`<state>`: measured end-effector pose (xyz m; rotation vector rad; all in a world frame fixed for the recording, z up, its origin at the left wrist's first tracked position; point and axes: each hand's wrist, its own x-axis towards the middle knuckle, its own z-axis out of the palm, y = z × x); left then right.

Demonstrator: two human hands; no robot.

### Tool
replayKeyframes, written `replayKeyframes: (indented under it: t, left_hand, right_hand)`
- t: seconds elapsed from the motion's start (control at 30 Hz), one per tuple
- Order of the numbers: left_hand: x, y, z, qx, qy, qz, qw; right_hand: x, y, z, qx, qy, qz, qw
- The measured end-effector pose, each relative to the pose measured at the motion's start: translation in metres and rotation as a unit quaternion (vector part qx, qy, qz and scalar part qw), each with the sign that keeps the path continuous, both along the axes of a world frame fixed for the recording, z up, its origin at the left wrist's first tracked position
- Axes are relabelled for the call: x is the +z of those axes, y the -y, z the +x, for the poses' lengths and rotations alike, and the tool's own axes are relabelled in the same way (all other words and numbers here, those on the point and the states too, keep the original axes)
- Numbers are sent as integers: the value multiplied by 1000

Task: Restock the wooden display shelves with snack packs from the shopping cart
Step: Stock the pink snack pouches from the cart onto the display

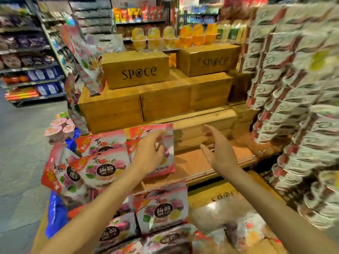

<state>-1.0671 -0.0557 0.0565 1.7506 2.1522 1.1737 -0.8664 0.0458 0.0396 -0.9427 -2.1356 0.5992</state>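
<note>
Left hand: the left hand (149, 153) is laid on the front of an upright snack pack (166, 143), fingers curled over its upper face; whether the pack is actually gripped or only steadied cannot be told through the blur.
Right hand: the right hand (219, 153) is held released, fingers loosely spread, in the air to the right of the left hand and above the bare shelf board (198, 165); nothing is held in it.
Task's thing: the pack is stood on the shelf board under the left hand, with more packs (102, 158) leaned in a loose cluster just left of that hand and others (162, 209) lying nearer the body, below both forearms. The shopping cart cannot be made out.
Risk, toppling: the pack is judged likely to fall forward once the left hand is lifted, since it is thin, soft and stood on a narrow bottom edge.
Risk, knock-on: the leaning cluster at the left could be slid off the board's edge if it is nudged by the forearm.
Risk, right side: the stacked bowl packs (286, 99) beyond the right hand could be brushed by a wide reach.
Materials: glossy, crinkled film pouches, flat and rectangular; wooden boxes (135, 70) beyond both hands are rough-grained and square-edged, giving little grip to slick film.
</note>
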Motion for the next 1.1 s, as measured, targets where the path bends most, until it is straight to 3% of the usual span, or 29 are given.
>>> replayKeyframes:
  t: [0.2,0.43,0.57,0.77,1.1]
  left_hand:
    - [25,-6,130,-96,41,12,994]
    - [10,-18,351,-186,63,-7,981]
    - [4,-25,495,-284,82,-4,955]
    - [-11,-30,689,-418,129,-56,898]
    - [-62,-53,949,-604,40,-126,786]
  right_hand:
    - [27,30,145,-50,-12,-11,999]
    - [16,70,375,-154,5,-31,988]
    - [10,106,509,-250,18,-55,967]
    - [1,167,681,-394,18,-50,918]
    - [-63,232,886,-613,1,-121,780]
